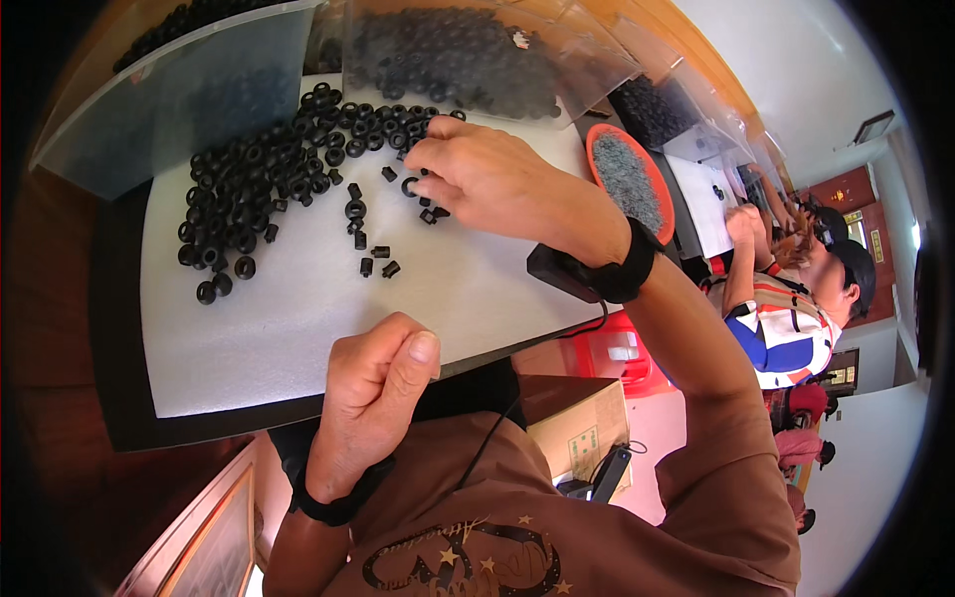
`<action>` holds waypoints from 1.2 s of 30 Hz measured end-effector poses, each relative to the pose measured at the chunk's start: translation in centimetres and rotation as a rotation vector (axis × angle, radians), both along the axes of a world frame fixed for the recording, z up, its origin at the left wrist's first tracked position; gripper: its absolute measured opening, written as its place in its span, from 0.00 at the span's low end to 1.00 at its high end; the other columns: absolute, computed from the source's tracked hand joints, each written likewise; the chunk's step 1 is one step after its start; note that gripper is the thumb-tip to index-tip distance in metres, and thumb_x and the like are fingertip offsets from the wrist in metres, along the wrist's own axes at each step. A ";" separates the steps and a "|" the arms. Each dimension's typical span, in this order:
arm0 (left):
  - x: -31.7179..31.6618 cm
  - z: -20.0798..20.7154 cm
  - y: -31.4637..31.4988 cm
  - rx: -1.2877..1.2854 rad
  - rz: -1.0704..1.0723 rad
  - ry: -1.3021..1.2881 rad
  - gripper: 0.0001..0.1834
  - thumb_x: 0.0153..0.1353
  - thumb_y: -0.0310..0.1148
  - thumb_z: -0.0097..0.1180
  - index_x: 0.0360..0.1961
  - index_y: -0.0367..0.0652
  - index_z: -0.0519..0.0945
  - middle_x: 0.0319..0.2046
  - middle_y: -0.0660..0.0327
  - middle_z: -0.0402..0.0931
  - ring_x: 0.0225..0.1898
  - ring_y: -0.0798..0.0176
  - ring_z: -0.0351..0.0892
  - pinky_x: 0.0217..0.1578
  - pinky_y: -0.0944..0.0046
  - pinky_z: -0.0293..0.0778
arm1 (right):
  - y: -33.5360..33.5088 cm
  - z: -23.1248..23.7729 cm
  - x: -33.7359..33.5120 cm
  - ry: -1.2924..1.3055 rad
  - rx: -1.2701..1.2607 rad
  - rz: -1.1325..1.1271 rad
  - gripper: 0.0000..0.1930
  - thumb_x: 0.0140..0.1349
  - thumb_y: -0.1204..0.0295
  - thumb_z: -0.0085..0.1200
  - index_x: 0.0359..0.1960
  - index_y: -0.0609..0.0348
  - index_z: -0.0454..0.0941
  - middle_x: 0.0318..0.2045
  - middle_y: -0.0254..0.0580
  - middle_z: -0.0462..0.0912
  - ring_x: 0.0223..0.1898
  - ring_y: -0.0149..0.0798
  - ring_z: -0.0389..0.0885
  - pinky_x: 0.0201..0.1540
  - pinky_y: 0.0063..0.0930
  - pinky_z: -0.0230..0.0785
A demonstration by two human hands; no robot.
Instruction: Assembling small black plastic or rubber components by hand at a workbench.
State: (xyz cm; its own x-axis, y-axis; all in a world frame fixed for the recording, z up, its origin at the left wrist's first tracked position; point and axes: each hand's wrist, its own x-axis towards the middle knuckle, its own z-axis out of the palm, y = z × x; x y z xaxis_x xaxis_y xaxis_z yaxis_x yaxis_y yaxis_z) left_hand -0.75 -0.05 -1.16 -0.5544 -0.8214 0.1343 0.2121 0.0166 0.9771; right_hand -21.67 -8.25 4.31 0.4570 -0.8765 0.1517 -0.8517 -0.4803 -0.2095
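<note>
On the white foam-covered table (pixel 249 348) lies a large heap of black rubber rings (pixel 244 174). Several small black spool-shaped pieces (pixel 391 269) are scattered in front of it. My right hand (pixel 487 179) reaches over the heap's right side, palm down. Its thumb and fingers are curled but apart, with one black ring (pixel 409 186) right at the tips; I see nothing held between them. Close to my body, over the table's near edge, my left hand (pixel 378 373) is closed, thumb pressed on the curled fingers. Whatever may be inside that fist is hidden.
Clear plastic bins (pixel 448 60) of black parts line the table's far side. To the right sits an orange bowl (pixel 629 179) of small grey pieces. A cardboard box (pixel 567 428) and a red stool (pixel 627 353) stand below the edge. Another person (pixel 786 308) works farther right.
</note>
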 end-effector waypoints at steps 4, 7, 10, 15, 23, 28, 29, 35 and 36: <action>0.1 0.1 0.0 0.006 -0.004 0.012 0.17 0.68 0.35 0.47 0.24 0.35 0.71 0.15 0.66 0.65 0.20 0.75 0.59 0.22 0.71 0.61 | 0.1 -0.2 1.0 0.112 0.034 -0.009 0.06 0.53 0.74 0.55 0.28 0.64 0.75 0.32 0.50 0.75 0.34 0.53 0.78 0.34 0.44 0.72; 0.0 0.2 0.0 0.014 -0.015 0.015 0.17 0.68 0.35 0.47 0.24 0.35 0.70 0.15 0.66 0.64 0.20 0.75 0.59 0.22 0.71 0.61 | 0.1 -0.7 0.8 0.132 0.001 -0.019 0.07 0.53 0.73 0.55 0.28 0.65 0.75 0.32 0.51 0.75 0.33 0.54 0.78 0.33 0.43 0.72; 0.0 0.2 -0.1 0.028 -0.017 0.020 0.17 0.68 0.36 0.47 0.24 0.35 0.70 0.15 0.67 0.64 0.20 0.75 0.58 0.22 0.71 0.60 | 0.5 -0.6 1.0 0.128 -0.026 -0.008 0.07 0.53 0.72 0.55 0.29 0.64 0.74 0.32 0.51 0.76 0.33 0.54 0.78 0.33 0.43 0.72; -0.1 -0.2 0.0 0.099 -0.008 0.057 0.14 0.68 0.36 0.49 0.28 0.37 0.70 0.17 0.71 0.63 0.20 0.77 0.57 0.22 0.73 0.59 | 3.8 2.3 1.6 -0.120 -0.033 0.103 0.10 0.52 0.76 0.57 0.35 0.62 0.71 0.30 0.46 0.74 0.27 0.49 0.76 0.29 0.37 0.69; -1.1 -0.1 0.2 0.182 0.076 0.219 0.09 0.66 0.33 0.52 0.40 0.39 0.70 0.29 0.69 0.68 0.30 0.79 0.62 0.32 0.79 0.61 | 8.7 3.3 3.9 -0.175 0.038 0.156 0.09 0.55 0.73 0.53 0.34 0.61 0.68 0.29 0.42 0.72 0.25 0.47 0.77 0.22 0.36 0.70; -1.0 -0.4 0.2 0.122 0.112 0.152 0.12 0.69 0.36 0.46 0.41 0.37 0.72 0.25 0.68 0.68 0.27 0.77 0.65 0.30 0.76 0.65 | 9.2 3.2 3.4 -0.227 0.082 0.147 0.11 0.55 0.75 0.52 0.40 0.61 0.69 0.29 0.42 0.72 0.26 0.47 0.77 0.23 0.35 0.70; -1.0 -0.4 0.1 0.112 0.103 0.170 0.13 0.70 0.38 0.44 0.41 0.37 0.72 0.24 0.67 0.68 0.27 0.76 0.66 0.30 0.75 0.65 | 9.0 2.9 2.7 -0.301 0.061 0.162 0.11 0.54 0.76 0.53 0.40 0.61 0.70 0.30 0.43 0.73 0.26 0.47 0.77 0.23 0.35 0.70; -0.9 -0.6 0.0 0.105 0.084 0.192 0.17 0.71 0.40 0.41 0.44 0.35 0.73 0.23 0.66 0.69 0.26 0.75 0.67 0.29 0.74 0.66 | 9.5 2.8 2.0 -0.381 0.019 0.134 0.11 0.52 0.77 0.54 0.39 0.59 0.72 0.30 0.42 0.73 0.26 0.47 0.76 0.24 0.35 0.70; -1.0 -0.6 0.1 0.108 0.085 0.195 0.17 0.71 0.40 0.41 0.45 0.35 0.73 0.24 0.66 0.69 0.26 0.75 0.67 0.29 0.74 0.66 | 9.6 2.5 2.3 -0.397 0.002 0.133 0.10 0.53 0.76 0.54 0.38 0.59 0.73 0.30 0.41 0.73 0.25 0.47 0.76 0.24 0.35 0.70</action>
